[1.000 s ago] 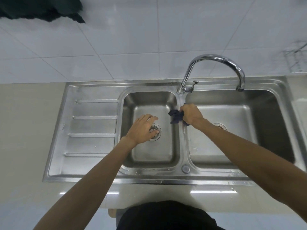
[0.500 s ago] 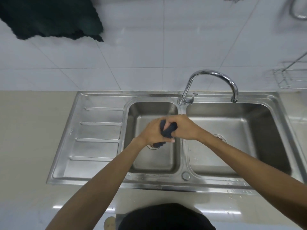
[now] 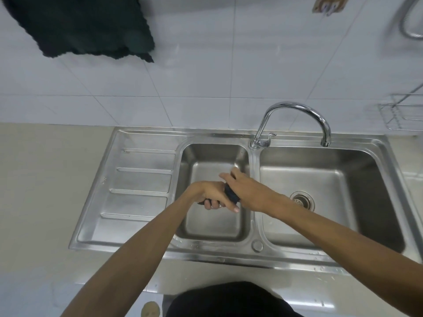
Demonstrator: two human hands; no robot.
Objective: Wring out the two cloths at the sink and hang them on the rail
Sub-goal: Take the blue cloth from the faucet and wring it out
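A small dark blue cloth point(image 3: 231, 195) is rolled tight and held over the left basin point(image 3: 212, 227) of the steel double sink. My left hand point(image 3: 207, 193) grips its left end and my right hand point(image 3: 248, 191) grips its right end, so only a short middle part shows. A second, dark green cloth point(image 3: 87, 26) hangs on the tiled wall at the upper left; whatever it hangs from is out of view.
A curved tap point(image 3: 295, 117) reaches over the right basin point(image 3: 332, 216), which has a drain strainer point(image 3: 301, 200). The ribbed drainboard point(image 3: 139, 186) lies to the left. A wire rack point(image 3: 402, 115) is on the wall at the right, and a metal hose point(image 3: 405, 21) above it.
My left hand rose from the left basin's drain to join my right hand on the cloth. Both hands now twist it. The view tilted up, showing more of the hanging cloth.
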